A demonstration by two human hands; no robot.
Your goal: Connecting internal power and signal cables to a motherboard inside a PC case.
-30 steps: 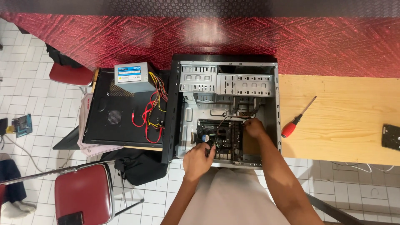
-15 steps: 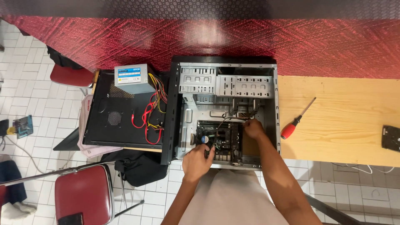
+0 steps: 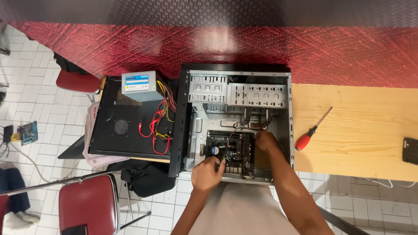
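Note:
An open computer case lies on its side on a wooden table. Inside it sits a dark motherboard with a round cooler fan. My left hand rests at the near edge of the board, fingers curled on its lower left corner. My right hand is inside the case, fingers pressed on the board's right edge. Whether either hand truly grips the board is unclear. Thin wires run from the board up towards the drive bays.
A red-handled screwdriver lies on the table right of the case. A grey power supply with coloured cables sits on the black side panel to the left. A red chair stands at lower left, and a small black part is at far right.
Both hands stay at the motherboard; my left hand has shifted slightly, and the view is otherwise the same.

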